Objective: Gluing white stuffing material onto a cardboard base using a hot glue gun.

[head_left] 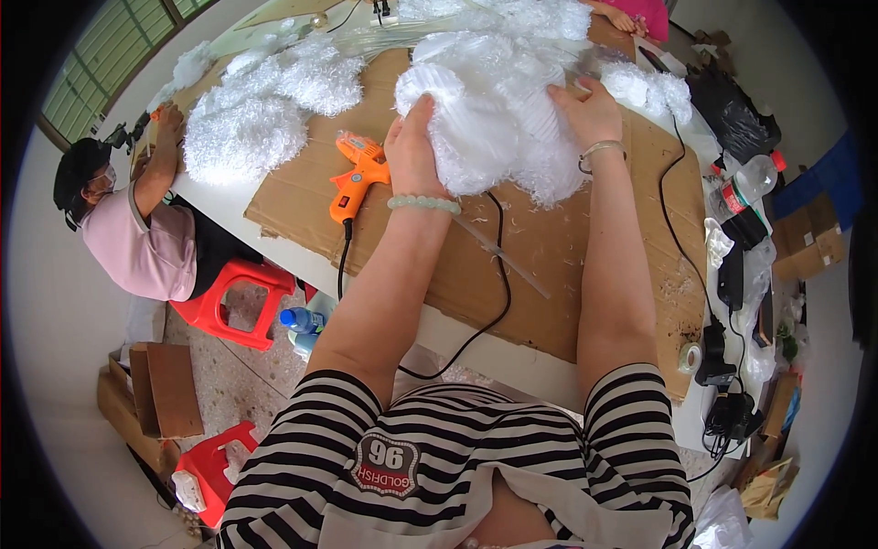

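Between my hands, above the cardboard (540,284), is a white fluffy piece of shaggy, tinsel-like material (498,119) with ribbed fabric showing on its upper face. My left hand (416,146) grips its left side, thumb on top and the other fingers hidden underneath. At its right edge my right hand (590,112) is closed on the material, fingers partly out of sight. Just left of my left wrist, an orange glue gun (357,178) lies on the cardboard with its black cord trailing down. A thin clear glue stick (503,256) lies below the fluffy piece.
White shaggy bundles (247,128) cover the table's far left. A person in a pink top (137,238) works at the left edge; another person's hand (622,20) shows at far right. Black cords (681,174), a tape roll (690,358) and a plastic bottle (752,183) line the right side.
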The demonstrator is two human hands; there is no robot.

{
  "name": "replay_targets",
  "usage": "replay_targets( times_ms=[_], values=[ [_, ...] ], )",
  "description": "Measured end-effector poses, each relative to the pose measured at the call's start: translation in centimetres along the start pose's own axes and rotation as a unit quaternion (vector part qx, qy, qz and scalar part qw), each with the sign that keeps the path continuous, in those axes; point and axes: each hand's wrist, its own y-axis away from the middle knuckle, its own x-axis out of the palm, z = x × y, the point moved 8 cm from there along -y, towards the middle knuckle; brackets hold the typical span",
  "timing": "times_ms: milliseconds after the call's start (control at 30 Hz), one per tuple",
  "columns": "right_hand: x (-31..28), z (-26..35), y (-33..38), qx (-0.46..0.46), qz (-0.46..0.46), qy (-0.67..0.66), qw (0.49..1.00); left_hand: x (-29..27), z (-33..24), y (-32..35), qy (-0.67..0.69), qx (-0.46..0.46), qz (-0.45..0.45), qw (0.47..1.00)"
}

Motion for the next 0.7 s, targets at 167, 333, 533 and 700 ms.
replay_targets(
  times_ms=[167,333,533,700],
  values=[
    [-5.2,5.1,0.8,-0.105,-0.136,-0.086,0.981,1.6,-0.7,1.4,-0.044,0.032,0.004,0.999],
    [0.1,13.2,6.4,-0.255,0.251,-0.205,0.911,2.4,-0.9,1.7,-0.076,0.062,0.059,0.993],
    [1.4,12.1,5.9,-0.255,0.243,-0.193,0.916,2.9,-0.5,1.9,-0.059,0.051,0.07,0.994],
    [-1.0,12.3,5.0,-0.28,0.152,-0.139,0.938,0.7,-0.8,0.6,-0.076,0.083,-0.002,0.994]
  ],
)
